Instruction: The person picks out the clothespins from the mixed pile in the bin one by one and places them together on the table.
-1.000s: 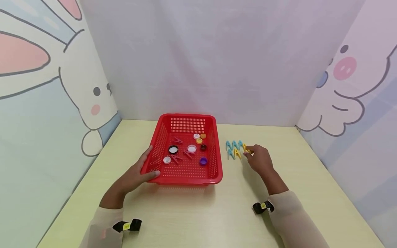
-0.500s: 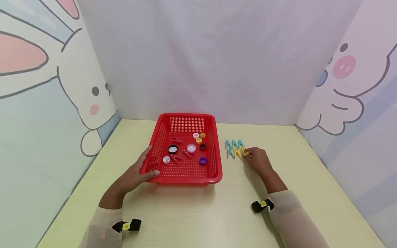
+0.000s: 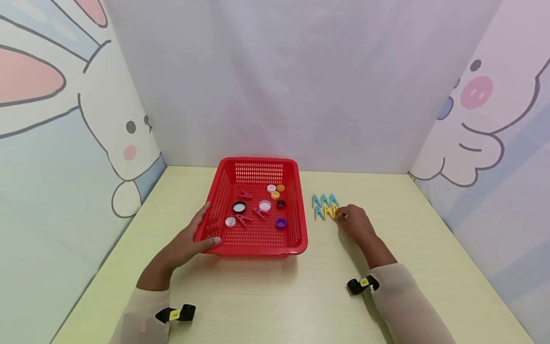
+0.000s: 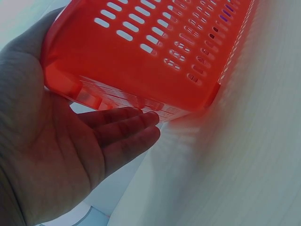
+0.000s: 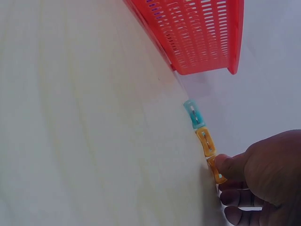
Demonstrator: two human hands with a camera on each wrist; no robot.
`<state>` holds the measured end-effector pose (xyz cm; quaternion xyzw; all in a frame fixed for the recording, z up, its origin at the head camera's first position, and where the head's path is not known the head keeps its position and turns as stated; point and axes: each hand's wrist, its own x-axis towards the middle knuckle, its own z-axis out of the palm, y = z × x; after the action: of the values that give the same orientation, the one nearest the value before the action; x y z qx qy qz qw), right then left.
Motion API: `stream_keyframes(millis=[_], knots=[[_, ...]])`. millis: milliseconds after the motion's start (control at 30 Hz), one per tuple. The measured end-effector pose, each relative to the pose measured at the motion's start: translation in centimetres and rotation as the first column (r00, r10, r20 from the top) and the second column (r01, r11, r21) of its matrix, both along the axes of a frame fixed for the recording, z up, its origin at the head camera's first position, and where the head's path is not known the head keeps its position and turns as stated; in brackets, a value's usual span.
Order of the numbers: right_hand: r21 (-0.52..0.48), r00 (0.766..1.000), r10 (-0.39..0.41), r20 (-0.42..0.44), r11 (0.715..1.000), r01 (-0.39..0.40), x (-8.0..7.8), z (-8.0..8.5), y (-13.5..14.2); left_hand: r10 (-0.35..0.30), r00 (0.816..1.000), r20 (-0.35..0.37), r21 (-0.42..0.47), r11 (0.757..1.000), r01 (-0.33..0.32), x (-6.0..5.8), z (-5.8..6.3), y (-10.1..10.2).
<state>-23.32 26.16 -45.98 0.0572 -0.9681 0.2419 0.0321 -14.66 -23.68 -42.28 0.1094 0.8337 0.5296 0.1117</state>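
Observation:
My left hand (image 3: 185, 247) holds the near left corner of a red plastic basket (image 3: 253, 250), thumb on the rim and fingers along the outside. The left wrist view shows these fingers (image 4: 129, 132) fairly straight beside the basket wall. To the basket's right, my right hand (image 3: 357, 223) pinches a yellow clothespin (image 5: 216, 169) at the right end of the near row on the table. Another yellow clothespin (image 5: 205, 141) and a teal clothespin (image 5: 194, 114) stand left of it in that row. Behind them is a row of three teal clothespins (image 3: 324, 200).
Inside the basket lie pink clothespins (image 3: 261, 213) and several bottle caps, among them a purple cap (image 3: 281, 223) and a black-rimmed cap (image 3: 239, 207). A pale wooden table (image 3: 266, 306) carries everything. Cloth walls (image 3: 283, 95) with cartoon animals enclose the back and sides.
My right hand has moved the yellow clothespin slightly left and nearer, from tilted behind to beside the other yellow clothespin. The left hand and basket stay in place.

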Motion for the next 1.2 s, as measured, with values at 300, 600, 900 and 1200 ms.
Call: stream_keyframes(millis=[300, 600, 900, 1200], knots=[[0.008, 1.0, -0.004, 0.004, 1.0, 0.003, 0.0, 0.1, -0.1, 0.0, 1.0, 0.008, -0.004, 1.0, 0.0, 0.0, 0.1, 0.0], [0.043, 0.998, -0.024, 0.057, 0.999, 0.022, 0.3, 0.8, -0.2, -0.003, 1.0, -0.002, -0.005, 1.0, 0.003, -0.1, -0.1, -0.1], [0.099, 1.0, -0.029, -0.011, 0.995, 0.03, 0.6, 1.6, -0.4, -0.002, 1.0, 0.003, 0.003, 1.0, 0.002, -0.2, -0.1, -0.1], [0.112, 0.996, -0.028, -0.087, 0.993, 0.038, 1.4, 3.2, -1.4, -0.001, 1.0, 0.002, 0.013, 1.0, 0.001, 0.0, -0.1, 0.0]])
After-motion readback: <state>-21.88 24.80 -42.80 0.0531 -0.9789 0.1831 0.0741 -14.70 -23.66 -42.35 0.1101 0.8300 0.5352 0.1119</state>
